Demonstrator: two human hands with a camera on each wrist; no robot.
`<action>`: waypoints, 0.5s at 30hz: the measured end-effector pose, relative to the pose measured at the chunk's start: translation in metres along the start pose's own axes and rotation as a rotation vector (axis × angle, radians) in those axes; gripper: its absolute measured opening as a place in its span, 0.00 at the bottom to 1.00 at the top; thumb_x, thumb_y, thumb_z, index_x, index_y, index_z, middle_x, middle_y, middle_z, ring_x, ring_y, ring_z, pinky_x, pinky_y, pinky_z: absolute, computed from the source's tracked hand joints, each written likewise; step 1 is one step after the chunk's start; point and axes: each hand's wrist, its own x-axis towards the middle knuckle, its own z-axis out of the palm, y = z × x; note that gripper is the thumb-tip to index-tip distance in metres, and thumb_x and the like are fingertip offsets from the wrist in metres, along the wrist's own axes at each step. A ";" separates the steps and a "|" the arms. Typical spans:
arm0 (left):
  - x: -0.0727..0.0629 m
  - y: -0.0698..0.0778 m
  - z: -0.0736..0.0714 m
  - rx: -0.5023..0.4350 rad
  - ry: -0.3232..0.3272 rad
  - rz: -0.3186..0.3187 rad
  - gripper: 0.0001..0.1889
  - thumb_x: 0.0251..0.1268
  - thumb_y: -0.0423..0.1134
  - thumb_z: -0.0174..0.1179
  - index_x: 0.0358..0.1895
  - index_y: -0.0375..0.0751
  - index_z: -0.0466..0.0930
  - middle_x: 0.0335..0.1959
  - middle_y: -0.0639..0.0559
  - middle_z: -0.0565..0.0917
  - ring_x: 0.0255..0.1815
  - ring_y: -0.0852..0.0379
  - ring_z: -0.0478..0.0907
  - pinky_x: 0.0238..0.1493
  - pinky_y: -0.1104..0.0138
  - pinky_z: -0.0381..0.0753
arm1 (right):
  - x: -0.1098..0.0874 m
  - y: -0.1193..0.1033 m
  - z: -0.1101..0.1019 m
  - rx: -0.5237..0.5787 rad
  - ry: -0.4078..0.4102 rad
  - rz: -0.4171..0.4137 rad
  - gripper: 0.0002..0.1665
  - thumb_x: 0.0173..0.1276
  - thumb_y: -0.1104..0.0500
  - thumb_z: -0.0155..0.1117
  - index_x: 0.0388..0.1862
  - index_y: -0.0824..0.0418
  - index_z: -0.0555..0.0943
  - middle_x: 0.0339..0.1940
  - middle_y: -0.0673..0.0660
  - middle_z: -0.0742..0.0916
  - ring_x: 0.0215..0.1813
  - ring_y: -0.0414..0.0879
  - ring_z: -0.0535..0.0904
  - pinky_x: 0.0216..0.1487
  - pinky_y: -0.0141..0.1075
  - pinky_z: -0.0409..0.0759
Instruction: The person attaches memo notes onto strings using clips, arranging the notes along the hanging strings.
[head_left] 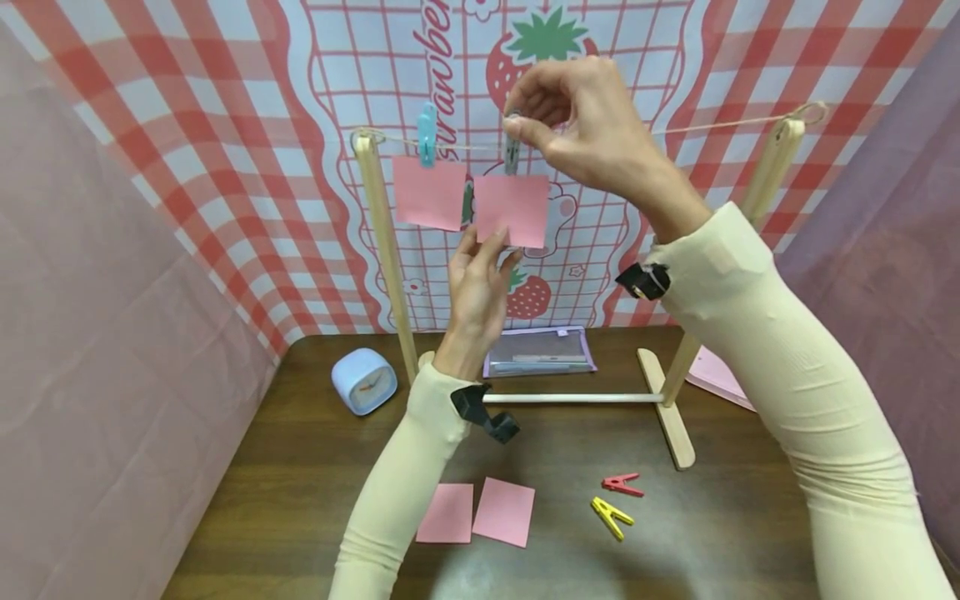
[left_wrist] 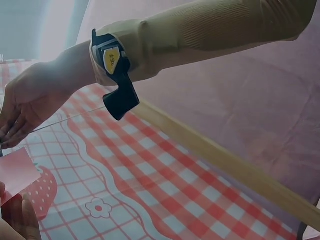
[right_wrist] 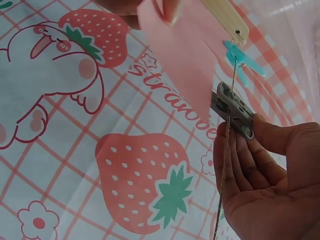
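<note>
My right hand (head_left: 592, 125) pinches a grey clothespin (head_left: 512, 156) between thumb and fingers at the string (right_wrist: 227, 165). The clothespin's jaws are at the top edge of a pink square paper (head_left: 512, 208); whether they grip it is unclear. From below, my left hand (head_left: 480, 287) pinches the lower edge of this paper, with fingers on both faces in the left wrist view. To the left, a light blue clothespin (head_left: 427, 136) fixes another pink sheet (head_left: 429, 193) to the string.
Wooden posts (head_left: 386, 258) hold the string's ends. On the table (head_left: 300, 500) lie two pink papers (head_left: 505, 512), a red clothespin (head_left: 622, 484) and a yellow clothespin (head_left: 611, 517). A blue clock (head_left: 363, 381) and a zip pouch (head_left: 538, 352) stand farther back.
</note>
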 end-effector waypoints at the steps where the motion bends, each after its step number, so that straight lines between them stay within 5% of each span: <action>1: 0.000 0.000 0.001 0.000 -0.003 0.004 0.09 0.74 0.29 0.58 0.48 0.48 0.81 0.38 0.59 0.85 0.39 0.63 0.79 0.48 0.69 0.80 | 0.000 0.000 0.000 -0.002 -0.005 -0.001 0.11 0.75 0.57 0.67 0.47 0.64 0.87 0.39 0.54 0.90 0.37 0.38 0.82 0.43 0.26 0.81; 15: 0.000 0.003 0.004 -0.022 -0.009 0.020 0.06 0.70 0.31 0.64 0.43 0.48 0.82 0.36 0.59 0.85 0.38 0.64 0.81 0.45 0.70 0.81 | -0.004 0.002 0.006 0.008 -0.020 0.041 0.13 0.75 0.56 0.68 0.51 0.63 0.86 0.42 0.54 0.89 0.39 0.38 0.82 0.45 0.26 0.81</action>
